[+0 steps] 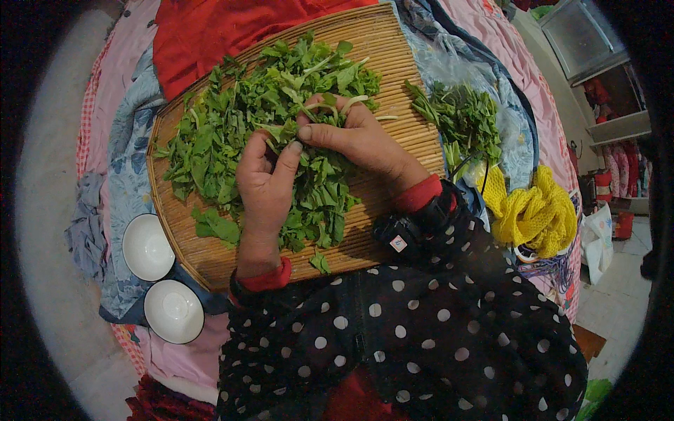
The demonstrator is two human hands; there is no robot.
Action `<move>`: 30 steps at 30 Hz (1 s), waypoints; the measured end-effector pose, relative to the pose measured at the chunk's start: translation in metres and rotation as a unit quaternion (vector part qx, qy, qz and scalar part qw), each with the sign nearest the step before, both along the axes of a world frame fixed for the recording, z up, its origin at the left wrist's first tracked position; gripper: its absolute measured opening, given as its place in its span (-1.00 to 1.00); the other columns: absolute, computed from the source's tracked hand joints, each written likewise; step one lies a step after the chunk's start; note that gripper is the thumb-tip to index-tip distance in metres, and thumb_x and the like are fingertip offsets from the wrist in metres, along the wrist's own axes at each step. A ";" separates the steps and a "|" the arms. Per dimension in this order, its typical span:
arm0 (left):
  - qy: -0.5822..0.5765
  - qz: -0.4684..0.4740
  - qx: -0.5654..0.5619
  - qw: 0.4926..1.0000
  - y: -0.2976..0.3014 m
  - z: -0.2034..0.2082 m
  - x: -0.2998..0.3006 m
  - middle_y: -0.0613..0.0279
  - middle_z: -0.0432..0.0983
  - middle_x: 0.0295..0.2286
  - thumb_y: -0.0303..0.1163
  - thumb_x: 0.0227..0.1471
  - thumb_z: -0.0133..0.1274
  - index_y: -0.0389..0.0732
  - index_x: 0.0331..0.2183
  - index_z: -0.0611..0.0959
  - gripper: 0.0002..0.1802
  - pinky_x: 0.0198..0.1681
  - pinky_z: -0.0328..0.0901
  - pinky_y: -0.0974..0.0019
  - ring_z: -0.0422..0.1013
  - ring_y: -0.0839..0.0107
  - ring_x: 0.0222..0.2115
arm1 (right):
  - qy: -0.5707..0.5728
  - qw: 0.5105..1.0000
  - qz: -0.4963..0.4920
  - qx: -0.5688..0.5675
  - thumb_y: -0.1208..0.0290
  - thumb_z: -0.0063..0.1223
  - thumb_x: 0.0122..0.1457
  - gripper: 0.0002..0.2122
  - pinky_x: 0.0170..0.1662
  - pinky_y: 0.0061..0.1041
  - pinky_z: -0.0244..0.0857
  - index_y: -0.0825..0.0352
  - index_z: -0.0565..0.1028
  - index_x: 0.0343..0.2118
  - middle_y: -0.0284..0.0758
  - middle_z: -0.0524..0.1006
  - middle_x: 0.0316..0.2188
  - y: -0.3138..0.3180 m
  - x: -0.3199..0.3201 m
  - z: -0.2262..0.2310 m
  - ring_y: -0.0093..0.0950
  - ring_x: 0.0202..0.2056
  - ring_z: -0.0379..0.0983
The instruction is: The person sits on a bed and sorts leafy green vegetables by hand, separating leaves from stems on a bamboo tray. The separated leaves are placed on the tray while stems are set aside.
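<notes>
A wide heap of torn leafy greens (217, 140) covers much of a slatted bamboo mat (393, 56) in front of me. Above the heap my two hands meet near its middle. My left hand (268, 175) is closed, thumb against fingers, on a leafy piece of greens. Pale stems of greens (351, 104) stick out between the fingers of my right hand (358, 140), which pinches close to the left thumb. Off the mat's right side, a bunch of longer whole greens (467, 123) lies on clear plastic.
Two white bowls (149, 247) with dark rims stand by the mat's lower left corner. Red cloth (210, 42) lies along the far edge. At the right is a yellow knitted cloth (537, 214). Blue and pink fabrics spread underneath; a white bag (597, 242) sits on the floor.
</notes>
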State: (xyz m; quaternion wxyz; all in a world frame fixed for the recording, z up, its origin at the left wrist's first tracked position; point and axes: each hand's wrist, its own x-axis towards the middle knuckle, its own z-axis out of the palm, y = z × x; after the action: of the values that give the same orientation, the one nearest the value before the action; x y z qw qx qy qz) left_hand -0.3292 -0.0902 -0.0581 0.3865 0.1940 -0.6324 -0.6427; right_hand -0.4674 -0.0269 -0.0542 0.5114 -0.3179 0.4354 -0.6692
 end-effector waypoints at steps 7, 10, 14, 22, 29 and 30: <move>0.000 0.005 -0.001 1.000 0.000 0.000 0.000 0.38 0.38 -0.36 -0.57 0.01 -0.05 -0.31 -0.24 0.42 -0.80 -0.31 0.19 0.57 0.27 0.67 -0.38 | 0.025 1.000 0.000 0.005 0.55 0.13 -0.05 -0.69 -0.23 -0.63 0.28 0.31 0.35 -0.20 -0.43 0.44 -0.35 0.000 -0.001 0.000 -0.61 -0.31 0.37; -0.007 0.003 -0.018 1.000 0.000 0.000 0.001 0.38 0.38 -0.36 -0.57 0.01 -0.05 -0.31 -0.24 0.42 -0.80 -0.31 0.19 0.57 0.27 0.67 -0.38 | 0.027 1.000 0.002 0.004 0.54 0.13 -0.05 -0.69 -0.23 -0.63 0.28 0.31 0.35 -0.20 -0.43 0.44 -0.35 0.000 -0.001 -0.001 -0.61 -0.31 0.37; -0.011 0.005 -0.018 1.000 0.000 0.000 0.001 0.38 0.38 -0.37 -0.57 0.01 -0.05 -0.31 -0.24 0.42 -0.80 -0.31 0.19 0.57 0.27 0.67 -0.38 | 0.010 1.000 -0.001 -0.001 0.54 0.13 -0.04 -0.70 -0.23 -0.63 0.28 0.31 0.36 -0.20 -0.43 0.44 -0.35 0.000 0.000 -0.002 -0.61 -0.32 0.37; -0.006 0.005 -0.011 1.000 -0.001 -0.001 0.000 0.37 0.38 -0.36 -0.56 0.01 -0.04 -0.31 -0.24 0.42 -0.79 -0.32 0.19 0.57 0.27 0.66 -0.38 | 0.036 0.999 0.008 0.001 0.51 0.14 -0.04 -0.71 -0.24 -0.66 0.27 0.30 0.37 -0.22 -0.45 0.44 -0.35 -0.001 -0.002 -0.001 -0.64 -0.32 0.36; -0.003 0.005 -0.003 1.000 0.000 0.000 0.000 0.37 0.38 -0.36 -0.56 0.01 -0.04 -0.31 -0.24 0.43 -0.79 -0.31 0.19 0.57 0.27 0.66 -0.37 | 0.093 0.996 0.002 -0.013 0.44 0.12 -0.03 -0.77 -0.22 -0.66 0.24 0.34 0.42 -0.28 -0.45 0.46 -0.38 0.000 -0.003 0.001 -0.66 -0.32 0.33; 0.001 0.005 -0.004 1.000 0.000 0.000 0.000 0.37 0.38 -0.36 -0.56 0.01 -0.04 -0.31 -0.24 0.42 -0.79 -0.31 0.19 0.56 0.27 0.66 -0.38 | 0.096 0.995 -0.003 -0.015 0.42 0.11 -0.02 -0.78 -0.22 -0.64 0.24 0.36 0.44 -0.30 -0.44 0.47 -0.38 -0.001 -0.003 0.001 -0.66 -0.33 0.33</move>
State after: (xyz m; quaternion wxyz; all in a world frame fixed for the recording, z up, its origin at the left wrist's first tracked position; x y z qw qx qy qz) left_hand -0.3295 -0.0901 -0.0581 0.3909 0.1951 -0.6336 -0.6385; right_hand -0.4700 -0.0277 -0.0530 0.4607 -0.3866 0.4734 -0.6435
